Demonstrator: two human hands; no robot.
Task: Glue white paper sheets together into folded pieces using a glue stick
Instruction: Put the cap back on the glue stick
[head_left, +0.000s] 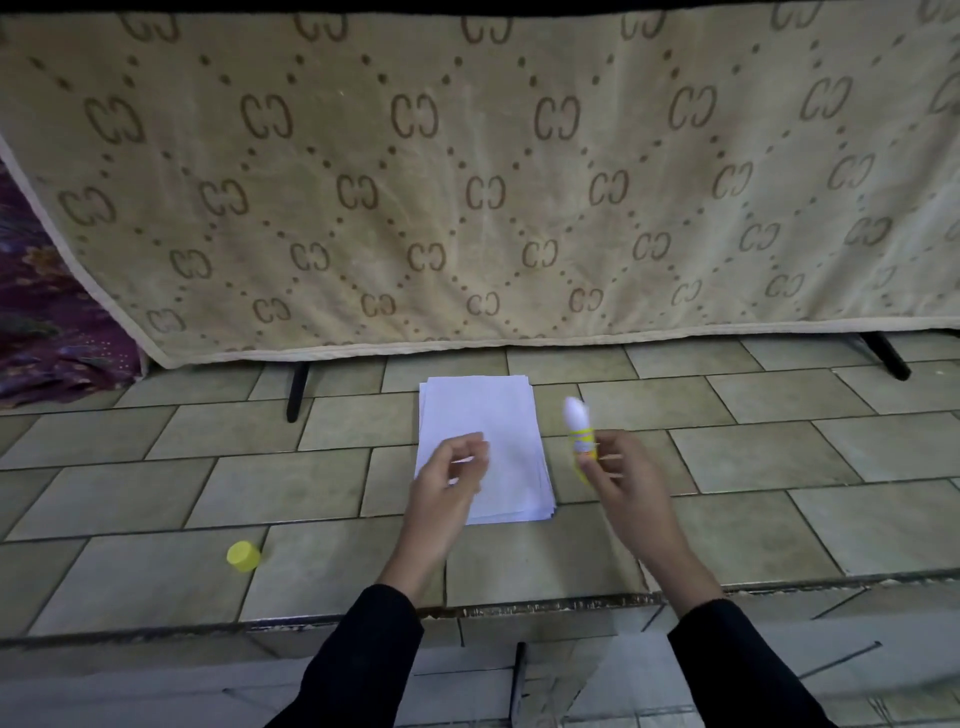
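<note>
Tiled floor (779, 457) lies bare to the right of the paper stack (493, 415) and between the stack and the yellow cap (243, 556) at the near left. Behind the stack, a hanging patterned blanket (467, 182) and dark stand legs (297, 389) close the far side.

Matt white paper sheets (485, 415) lie on a floor (779, 457) of smooth, faintly sheened grey-beige tiles. Behind the sheets hangs a soft, napped beige cloth (467, 182) with a brown printed pattern. Left of the sheets sits a smooth yellow plastic cap (243, 556).
</note>
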